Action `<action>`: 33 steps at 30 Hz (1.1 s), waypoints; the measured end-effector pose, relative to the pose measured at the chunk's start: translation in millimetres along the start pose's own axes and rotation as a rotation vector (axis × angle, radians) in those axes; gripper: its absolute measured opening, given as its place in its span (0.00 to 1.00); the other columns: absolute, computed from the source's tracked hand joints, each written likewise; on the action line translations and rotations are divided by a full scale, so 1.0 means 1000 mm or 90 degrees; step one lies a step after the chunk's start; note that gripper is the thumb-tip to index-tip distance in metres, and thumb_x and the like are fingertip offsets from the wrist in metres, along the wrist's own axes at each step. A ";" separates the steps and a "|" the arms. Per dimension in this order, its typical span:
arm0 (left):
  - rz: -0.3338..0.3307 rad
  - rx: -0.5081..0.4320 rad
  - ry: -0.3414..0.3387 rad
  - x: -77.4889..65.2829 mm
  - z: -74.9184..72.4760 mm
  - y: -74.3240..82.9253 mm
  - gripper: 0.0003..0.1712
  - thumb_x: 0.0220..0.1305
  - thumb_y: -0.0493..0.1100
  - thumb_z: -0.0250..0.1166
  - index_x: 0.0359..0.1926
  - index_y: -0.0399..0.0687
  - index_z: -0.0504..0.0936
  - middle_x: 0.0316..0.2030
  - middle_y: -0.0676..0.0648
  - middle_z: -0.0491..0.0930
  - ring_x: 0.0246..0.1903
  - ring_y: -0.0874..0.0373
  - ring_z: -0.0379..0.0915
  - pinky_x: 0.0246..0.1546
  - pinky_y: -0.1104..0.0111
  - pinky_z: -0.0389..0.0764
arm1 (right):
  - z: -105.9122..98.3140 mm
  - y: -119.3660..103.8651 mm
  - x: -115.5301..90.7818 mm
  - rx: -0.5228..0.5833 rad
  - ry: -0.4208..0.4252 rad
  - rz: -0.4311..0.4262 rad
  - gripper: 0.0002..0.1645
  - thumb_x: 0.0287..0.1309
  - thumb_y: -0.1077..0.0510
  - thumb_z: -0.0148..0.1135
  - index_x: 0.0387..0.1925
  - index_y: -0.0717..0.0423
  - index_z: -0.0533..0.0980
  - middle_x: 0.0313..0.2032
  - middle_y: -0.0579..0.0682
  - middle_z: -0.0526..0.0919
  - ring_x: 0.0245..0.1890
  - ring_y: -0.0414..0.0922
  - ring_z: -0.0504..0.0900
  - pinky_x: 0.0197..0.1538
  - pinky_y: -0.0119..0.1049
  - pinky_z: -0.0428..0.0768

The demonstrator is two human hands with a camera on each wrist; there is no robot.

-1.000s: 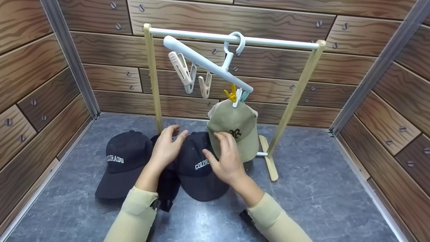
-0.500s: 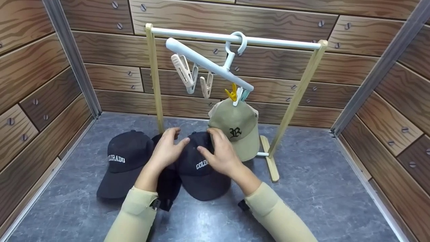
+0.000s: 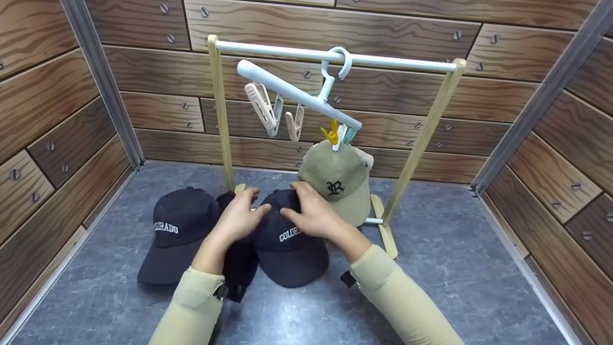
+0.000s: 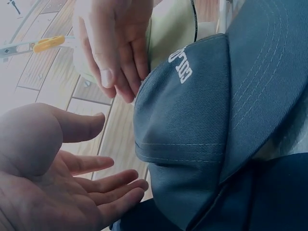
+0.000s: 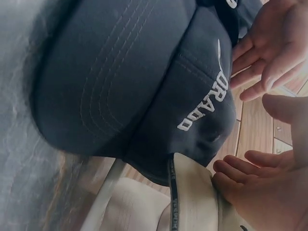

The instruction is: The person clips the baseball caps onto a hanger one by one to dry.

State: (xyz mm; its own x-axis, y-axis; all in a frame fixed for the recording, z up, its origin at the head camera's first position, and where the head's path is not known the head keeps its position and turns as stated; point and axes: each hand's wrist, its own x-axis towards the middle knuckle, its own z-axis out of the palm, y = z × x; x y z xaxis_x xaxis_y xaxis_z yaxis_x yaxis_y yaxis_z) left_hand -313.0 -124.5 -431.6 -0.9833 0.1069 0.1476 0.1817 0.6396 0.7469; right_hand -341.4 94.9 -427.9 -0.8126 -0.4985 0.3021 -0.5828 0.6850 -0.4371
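A dark navy baseball cap (image 3: 289,261) with white "COLORADO" lettering sits brim forward on the grey surface. My left hand (image 3: 237,218) hovers at the cap's left side, thumb spread from relaxed fingers that hold nothing. On the other side is my right hand (image 3: 313,211), its fingers loosely extended between this cap and a hanging khaki cap (image 3: 337,167). In the left wrist view, the fingers of the left hand (image 4: 91,192) point at the crown without gripping it. The right wrist view has the right hand (image 5: 260,187) beside the crown; whether its fingertips touch it, I cannot tell.
Another navy cap (image 3: 177,225) lies at the left, with a dark cap (image 3: 239,268) partly hidden between. A wood-and-white rack (image 3: 431,120) bears a tilted pale blue hanger (image 3: 292,91). Clothespins (image 3: 261,103) hang from its left; a yellow clip (image 3: 329,132) is above the khaki cap.
My right hand has shifted left, from in front of the khaki cap toward the navy one. My left hand has barely moved. The hanger's left end has dipped slightly.
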 end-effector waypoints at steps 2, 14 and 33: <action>0.001 0.015 -0.008 0.000 0.001 0.000 0.34 0.72 0.50 0.64 0.71 0.35 0.68 0.65 0.33 0.74 0.65 0.40 0.70 0.66 0.48 0.69 | -0.001 0.001 0.003 -0.002 -0.016 0.004 0.42 0.68 0.43 0.64 0.72 0.64 0.63 0.69 0.59 0.69 0.69 0.52 0.70 0.71 0.46 0.67; 0.009 0.106 -0.055 -0.001 0.012 -0.002 0.38 0.72 0.51 0.64 0.72 0.32 0.66 0.66 0.31 0.72 0.67 0.38 0.68 0.68 0.48 0.67 | -0.002 0.001 0.018 -0.048 -0.090 0.013 0.41 0.70 0.47 0.61 0.73 0.67 0.61 0.69 0.62 0.68 0.70 0.56 0.68 0.71 0.48 0.67; 0.006 0.141 -0.028 0.004 0.023 -0.009 0.36 0.69 0.46 0.67 0.69 0.29 0.69 0.63 0.31 0.75 0.64 0.40 0.71 0.66 0.50 0.70 | 0.000 0.003 0.037 -0.101 -0.168 0.048 0.35 0.75 0.49 0.55 0.71 0.69 0.63 0.67 0.65 0.71 0.70 0.57 0.68 0.72 0.48 0.65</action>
State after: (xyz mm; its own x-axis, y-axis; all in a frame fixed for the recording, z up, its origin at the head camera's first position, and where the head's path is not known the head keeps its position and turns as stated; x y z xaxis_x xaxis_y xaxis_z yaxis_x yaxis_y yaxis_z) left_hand -318.6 -112.3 -452.6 -0.9820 0.1443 0.1217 0.1884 0.7894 0.5842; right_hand -373.2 78.6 -418.2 -0.8343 -0.5502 0.0345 -0.5330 0.7890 -0.3058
